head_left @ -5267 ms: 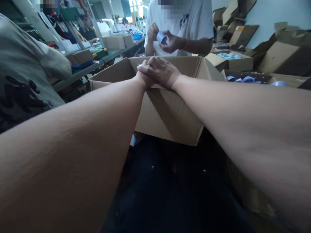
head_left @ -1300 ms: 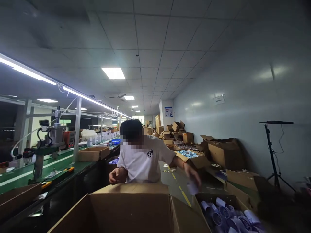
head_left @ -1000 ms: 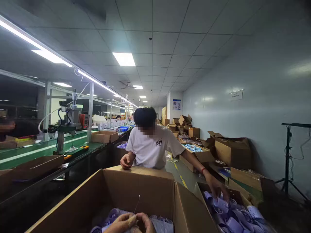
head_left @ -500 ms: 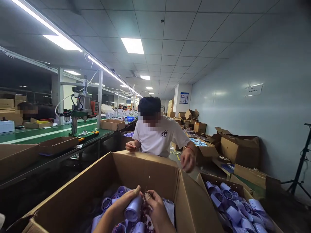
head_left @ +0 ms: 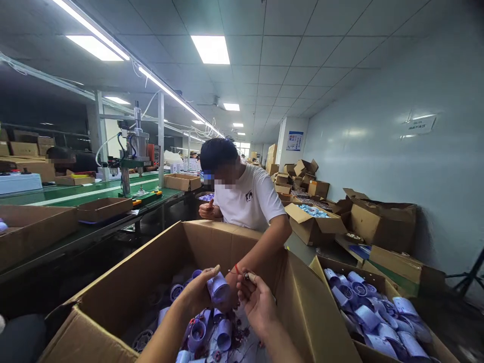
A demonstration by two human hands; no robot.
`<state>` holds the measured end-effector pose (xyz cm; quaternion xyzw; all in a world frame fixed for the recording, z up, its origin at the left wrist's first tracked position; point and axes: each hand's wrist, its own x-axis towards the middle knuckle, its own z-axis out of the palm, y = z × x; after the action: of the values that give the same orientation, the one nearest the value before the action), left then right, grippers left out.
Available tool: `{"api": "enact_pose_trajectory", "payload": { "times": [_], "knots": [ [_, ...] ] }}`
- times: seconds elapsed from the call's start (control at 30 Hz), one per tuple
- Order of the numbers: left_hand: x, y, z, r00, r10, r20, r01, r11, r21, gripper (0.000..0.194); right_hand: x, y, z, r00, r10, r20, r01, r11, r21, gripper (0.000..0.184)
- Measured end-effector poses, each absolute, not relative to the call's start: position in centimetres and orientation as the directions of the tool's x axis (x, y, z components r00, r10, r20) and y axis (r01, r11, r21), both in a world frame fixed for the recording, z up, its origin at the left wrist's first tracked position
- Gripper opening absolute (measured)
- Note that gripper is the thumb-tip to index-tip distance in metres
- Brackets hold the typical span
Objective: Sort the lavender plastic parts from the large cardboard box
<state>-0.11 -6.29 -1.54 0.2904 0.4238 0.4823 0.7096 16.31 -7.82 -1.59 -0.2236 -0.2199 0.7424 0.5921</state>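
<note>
My left hand (head_left: 197, 293) is closed round a pale purple cylinder (head_left: 217, 287), held over a large open cardboard box (head_left: 159, 254). My right hand (head_left: 255, 300) is beside it, its fingers pinched on a small dark part (head_left: 247, 276) with a thin wire. Below the hands, several more purple cylinders (head_left: 212, 333) lie in the box. A co-worker in a white T-shirt (head_left: 247, 199) leans over the far side, one arm (head_left: 264, 249) reaching down into the same box close to my hands.
A second open box (head_left: 378, 282) of purple cylinders stands at right. A green conveyor bench (head_left: 75, 194) with a press machine (head_left: 130, 151) and cardboard trays runs along the left. Piled cartons (head_left: 381, 222) line the right wall. Another person sits at far left.
The view has tilted down from the ceiling to the box. My hands have risen with the cylinder and the small part. The co-worker's arm has moved from the right box into mine.
</note>
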Motion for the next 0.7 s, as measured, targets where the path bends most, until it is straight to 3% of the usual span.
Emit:
{"api": "enact_pose_trajectory", "payload": {
  "times": [0.17, 0.3, 0.47, 0.7],
  "knots": [
    [-0.1, -5.4, -2.1, -0.079, 0.984, -0.159, -0.383, 0.118, 0.916, 0.064, 16.7, -8.0, -1.5, -0.214, 0.967, -0.137, -0.833, -0.254, -0.492, 0.024],
    [0.1, -4.2, -2.7, -0.258, 0.965, 0.056, -0.141, -0.095, 0.986, 0.057, 16.8, -8.1, -1.6, -0.233, 0.969, -0.082, -0.844, -0.243, -0.478, 0.028],
    [0.7, -4.8, -2.5, -0.170, 0.935, 0.310, 0.210, -0.273, 0.939, 0.047, 17.0, -8.3, -1.6, -0.260, 0.965, -0.017, -0.849, -0.237, -0.472, 0.032],
    [0.8, -5.4, -2.3, -0.088, 0.911, 0.403, 0.376, -0.344, 0.860, 0.043, 17.2, -8.9, -1.4, -0.282, 0.959, -0.019, -0.833, -0.254, -0.492, 0.033]
  ]
}}
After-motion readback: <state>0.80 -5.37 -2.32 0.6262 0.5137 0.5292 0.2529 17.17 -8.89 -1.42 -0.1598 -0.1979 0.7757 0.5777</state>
